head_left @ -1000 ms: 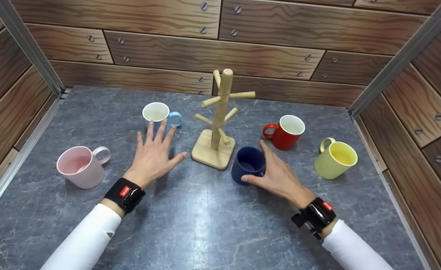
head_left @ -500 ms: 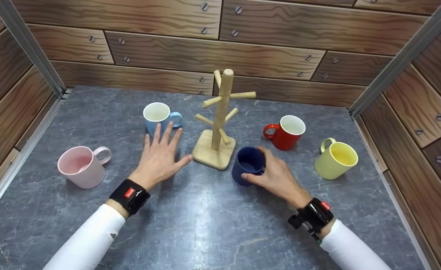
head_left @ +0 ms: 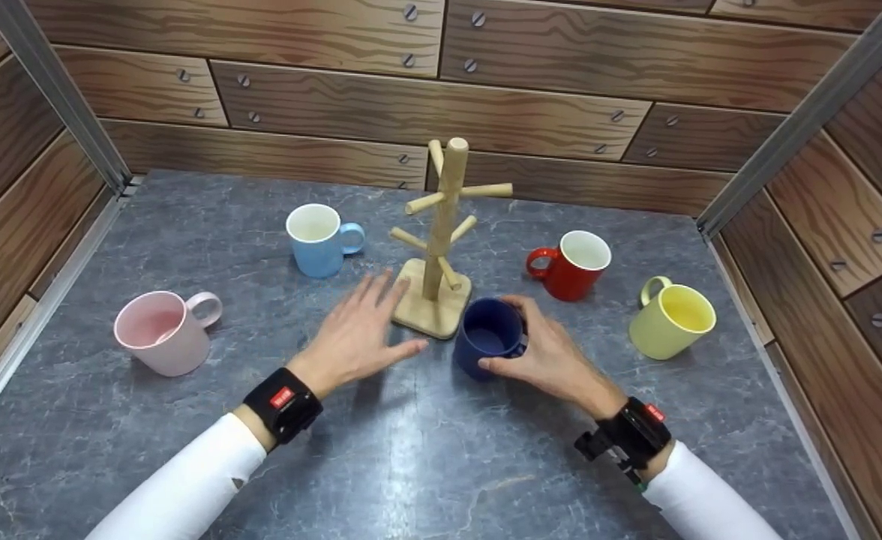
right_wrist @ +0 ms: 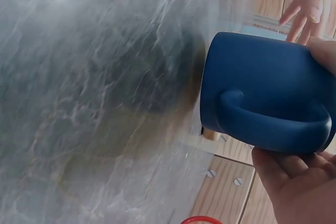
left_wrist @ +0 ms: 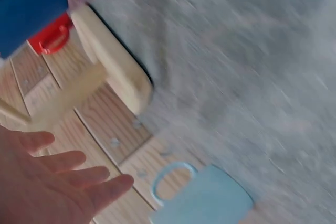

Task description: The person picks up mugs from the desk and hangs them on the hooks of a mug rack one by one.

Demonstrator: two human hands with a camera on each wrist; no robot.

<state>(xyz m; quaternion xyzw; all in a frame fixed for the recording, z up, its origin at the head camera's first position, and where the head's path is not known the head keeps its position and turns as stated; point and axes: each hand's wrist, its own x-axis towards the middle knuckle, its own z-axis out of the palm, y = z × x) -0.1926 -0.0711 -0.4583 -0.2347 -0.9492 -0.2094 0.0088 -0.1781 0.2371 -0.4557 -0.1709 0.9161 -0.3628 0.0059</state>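
Note:
A dark blue mug is held in my right hand, thumb on its near side and fingers on its far side. In the right wrist view the mug's handle faces the camera, and the grip is near the rim. My left hand is spread with straight fingers, palm down, just left of the blue mug and in front of the wooden mug tree. Its fingertips overlap the left edge of the tree's square base in the head view. Bare pegs stick out from the tree's post.
A light blue mug stands back left, a pink mug far left. To the right are a red mug and a yellow mug. Wood-patterned walls enclose the grey marbled table.
My left hand has moved right and nearer, away from the light blue mug. The fingers of my right hand have closed on the blue mug, which has shifted slightly left and nearer.

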